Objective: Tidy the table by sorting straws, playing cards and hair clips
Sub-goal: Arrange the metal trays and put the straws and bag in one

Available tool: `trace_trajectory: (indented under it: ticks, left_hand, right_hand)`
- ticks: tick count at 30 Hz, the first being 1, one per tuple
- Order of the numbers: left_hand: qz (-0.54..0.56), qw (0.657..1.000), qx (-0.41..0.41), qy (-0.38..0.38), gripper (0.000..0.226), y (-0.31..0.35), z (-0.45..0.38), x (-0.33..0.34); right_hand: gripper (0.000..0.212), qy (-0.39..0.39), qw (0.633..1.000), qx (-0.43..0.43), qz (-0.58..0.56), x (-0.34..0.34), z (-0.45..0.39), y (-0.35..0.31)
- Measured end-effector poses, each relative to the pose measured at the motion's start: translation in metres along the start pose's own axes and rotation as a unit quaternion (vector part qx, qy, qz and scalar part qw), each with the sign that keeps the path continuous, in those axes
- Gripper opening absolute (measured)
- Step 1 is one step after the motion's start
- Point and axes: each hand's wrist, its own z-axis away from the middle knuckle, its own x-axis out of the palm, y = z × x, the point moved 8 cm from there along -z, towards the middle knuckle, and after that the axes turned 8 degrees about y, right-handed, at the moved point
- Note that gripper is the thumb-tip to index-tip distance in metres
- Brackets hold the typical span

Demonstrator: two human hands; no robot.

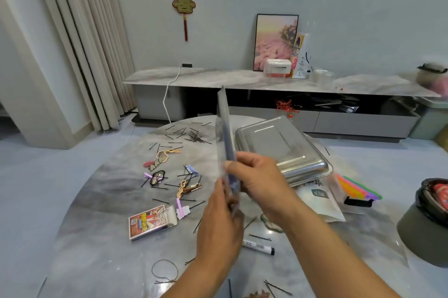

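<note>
Both your hands, left (221, 221) and right (258, 180), at frame centre, had fingers pinching a clear straw packet (225, 137) upright above the surface (97, 237); that loose lower grip risked it slipping onto the hair clips (169, 176).

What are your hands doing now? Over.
Both hands, left and right, grip a clear bag of straws, upright over the table. Hairpins, cards unsorted.
</note>
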Motion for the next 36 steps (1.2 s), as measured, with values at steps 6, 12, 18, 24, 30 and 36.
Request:
trace_trajectory:
  ticks: [6,12,18,24,30,36]
  left_hand:
    - [0.106,0.968,-0.205,0.097,0.027,-0.047,-0.013,-0.026]
    - [0.406,0.840,-0.356,0.063,0.027,-0.067,-0.022,-0.009]
    - [0.470,0.818,-0.332,0.004,0.025,-0.056,-0.035,-0.008]
    - [0.479,0.819,-0.316,-0.018,0.030,-0.062,-0.048,-0.013]
    - [0.485,0.806,-0.337,-0.040,0.027,-0.063,-0.043,-0.009]
    - [0.512,0.782,-0.351,-0.051,0.017,-0.058,-0.045,-0.004]
  right_hand:
    - [0.018,0.129,0.987,0.056,-0.076,0.001,-0.011,0.031]
    - [0.015,0.413,0.836,0.205,-0.296,-0.088,-0.021,0.119]
    - [0.015,0.363,0.839,0.248,-0.321,-0.089,-0.052,0.146]
    - [0.011,0.250,0.881,0.165,-0.367,-0.066,-0.078,0.116]
    - [0.013,0.175,0.984,-0.020,0.039,-0.038,-0.080,0.028]
    - [0.013,0.049,0.835,-0.233,0.496,0.047,-0.057,-0.017]
